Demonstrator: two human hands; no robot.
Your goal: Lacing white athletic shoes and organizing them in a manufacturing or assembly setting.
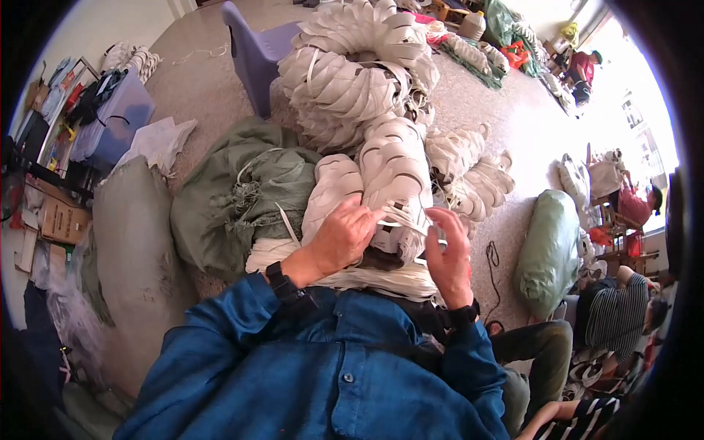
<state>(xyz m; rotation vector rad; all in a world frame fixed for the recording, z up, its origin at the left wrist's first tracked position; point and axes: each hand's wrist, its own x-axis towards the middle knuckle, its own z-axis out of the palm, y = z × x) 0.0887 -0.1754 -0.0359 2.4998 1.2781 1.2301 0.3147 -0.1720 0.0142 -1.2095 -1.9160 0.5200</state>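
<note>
Speckled floor (202, 95) throughout. Nearest, the left hand (343, 236) pinches a white strip (405, 216) between fingers; whether the right hand's (450, 257) fingers grip it, I cannot tell. At twelve o'clock, the shoe-upper bundle (396, 165) seems not yet tied; beyond, coiled bundles (337, 88) look finished.

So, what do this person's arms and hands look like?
The left hand and right hand are gloveless. Each wrist wears a black band: left band, right band. The sleeves are long, creased, slightly shiny and deep blue.
</note>
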